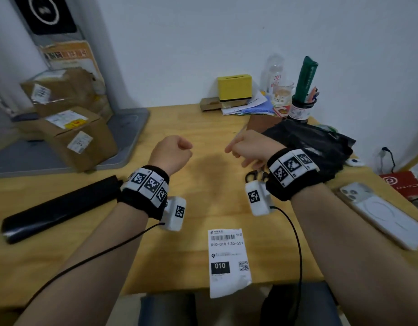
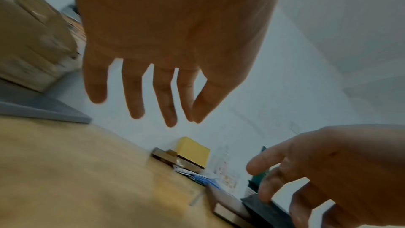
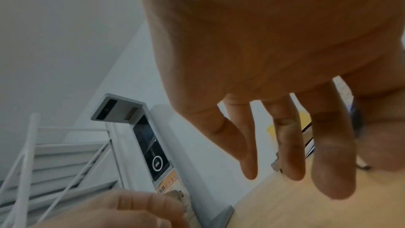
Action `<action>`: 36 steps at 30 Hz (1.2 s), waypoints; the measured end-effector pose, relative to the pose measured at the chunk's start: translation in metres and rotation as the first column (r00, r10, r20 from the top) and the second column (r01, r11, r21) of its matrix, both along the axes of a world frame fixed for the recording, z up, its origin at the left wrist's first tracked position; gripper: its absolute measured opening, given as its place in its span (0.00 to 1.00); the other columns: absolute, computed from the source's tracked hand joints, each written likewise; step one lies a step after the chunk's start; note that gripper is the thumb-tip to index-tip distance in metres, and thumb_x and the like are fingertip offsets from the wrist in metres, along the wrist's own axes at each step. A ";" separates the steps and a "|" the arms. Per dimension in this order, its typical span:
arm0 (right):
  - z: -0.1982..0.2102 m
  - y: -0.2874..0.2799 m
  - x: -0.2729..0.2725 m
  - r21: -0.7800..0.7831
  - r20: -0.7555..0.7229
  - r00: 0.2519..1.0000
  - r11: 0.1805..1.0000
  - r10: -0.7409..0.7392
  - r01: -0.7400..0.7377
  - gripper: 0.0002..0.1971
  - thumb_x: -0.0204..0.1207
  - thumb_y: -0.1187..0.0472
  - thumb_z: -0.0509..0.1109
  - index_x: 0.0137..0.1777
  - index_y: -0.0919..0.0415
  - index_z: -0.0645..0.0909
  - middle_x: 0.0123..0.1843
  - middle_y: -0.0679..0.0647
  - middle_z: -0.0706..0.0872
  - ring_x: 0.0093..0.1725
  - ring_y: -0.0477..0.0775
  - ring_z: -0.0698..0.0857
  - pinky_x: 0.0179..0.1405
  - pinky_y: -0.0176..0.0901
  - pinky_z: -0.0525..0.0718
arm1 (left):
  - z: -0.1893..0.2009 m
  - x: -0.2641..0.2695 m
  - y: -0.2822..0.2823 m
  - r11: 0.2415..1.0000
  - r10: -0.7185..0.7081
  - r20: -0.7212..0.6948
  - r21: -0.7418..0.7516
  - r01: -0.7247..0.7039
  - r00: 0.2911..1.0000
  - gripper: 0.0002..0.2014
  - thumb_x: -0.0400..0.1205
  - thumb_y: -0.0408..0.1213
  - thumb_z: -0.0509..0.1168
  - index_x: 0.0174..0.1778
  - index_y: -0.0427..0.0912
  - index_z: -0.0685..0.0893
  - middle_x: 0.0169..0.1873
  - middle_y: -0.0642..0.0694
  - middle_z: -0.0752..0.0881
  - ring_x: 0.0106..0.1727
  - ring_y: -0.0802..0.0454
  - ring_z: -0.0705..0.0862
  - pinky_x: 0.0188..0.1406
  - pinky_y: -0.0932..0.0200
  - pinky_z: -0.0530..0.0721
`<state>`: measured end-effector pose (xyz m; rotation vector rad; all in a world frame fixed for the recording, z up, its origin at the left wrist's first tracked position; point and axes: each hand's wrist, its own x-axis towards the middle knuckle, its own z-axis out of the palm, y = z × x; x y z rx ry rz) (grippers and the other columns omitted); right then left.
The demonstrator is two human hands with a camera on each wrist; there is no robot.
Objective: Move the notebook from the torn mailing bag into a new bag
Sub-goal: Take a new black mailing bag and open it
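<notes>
A printed shipping label (image 1: 228, 256) lies at the table's (image 1: 85, 250) near edge, closest to me. Above it my left hand (image 1: 171, 152) and right hand (image 1: 249, 149) hover apart over bare wood, fingers loosely hanging, holding nothing. The crumpled black bag (image 1: 314, 147) lies just beyond my right hand; whether the notebook sits inside, I cannot tell. I expect thin, slippery, floppy film round something flat and stiff, so I'd pinch the bag's edge and grip the notebook by its spine.
</notes>
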<state>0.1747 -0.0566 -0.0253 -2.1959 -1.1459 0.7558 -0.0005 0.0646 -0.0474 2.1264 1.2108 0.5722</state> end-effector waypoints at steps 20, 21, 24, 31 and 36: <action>-0.017 0.045 -0.044 -0.046 -0.028 0.994 0.993 0.104 -0.105 0.14 0.83 0.49 0.70 0.63 0.55 0.86 0.54 0.51 0.87 0.45 0.56 0.92 0.40 0.47 0.87 | -0.040 -0.132 0.085 0.902 0.222 -0.587 -0.180 -0.393 0.778 0.26 0.84 0.47 0.67 0.70 0.29 0.75 0.63 0.33 0.80 0.60 0.36 0.80 0.53 0.51 0.79; -0.017 0.045 -0.042 -0.045 -0.028 0.994 0.994 0.102 -0.103 0.15 0.83 0.49 0.70 0.63 0.56 0.86 0.55 0.51 0.87 0.45 0.56 0.92 0.40 0.48 0.87 | -0.036 -0.129 0.083 0.903 0.206 -0.587 -0.194 -0.383 0.783 0.25 0.85 0.46 0.67 0.68 0.30 0.75 0.60 0.34 0.80 0.56 0.38 0.80 0.49 0.51 0.77; -0.018 0.043 -0.040 -0.047 -0.032 0.995 0.994 0.099 -0.101 0.15 0.83 0.49 0.70 0.64 0.55 0.86 0.56 0.51 0.87 0.46 0.56 0.93 0.41 0.48 0.87 | -0.028 -0.121 0.080 0.907 0.157 -0.571 -0.239 -0.346 0.806 0.27 0.83 0.47 0.69 0.71 0.32 0.74 0.59 0.35 0.78 0.55 0.39 0.79 0.51 0.50 0.79; -0.017 0.043 -0.037 -0.035 -0.043 0.994 0.994 0.097 -0.099 0.15 0.83 0.49 0.70 0.64 0.53 0.87 0.57 0.51 0.88 0.47 0.56 0.93 0.43 0.48 0.89 | -0.021 -0.061 0.043 0.853 -0.028 -0.256 -0.510 -0.110 0.966 0.31 0.76 0.47 0.76 0.72 0.37 0.77 0.68 0.37 0.79 0.67 0.34 0.79 0.68 0.35 0.79; -0.018 0.039 -0.030 -0.020 -0.043 0.996 0.997 0.076 -0.077 0.14 0.82 0.49 0.69 0.64 0.53 0.86 0.55 0.52 0.89 0.46 0.56 0.93 0.46 0.51 0.90 | -0.011 -0.016 0.017 0.824 -0.119 0.088 -0.547 0.148 0.989 0.19 0.83 0.33 0.68 0.69 0.52 0.83 0.71 0.47 0.78 0.73 0.44 0.73 0.70 0.42 0.77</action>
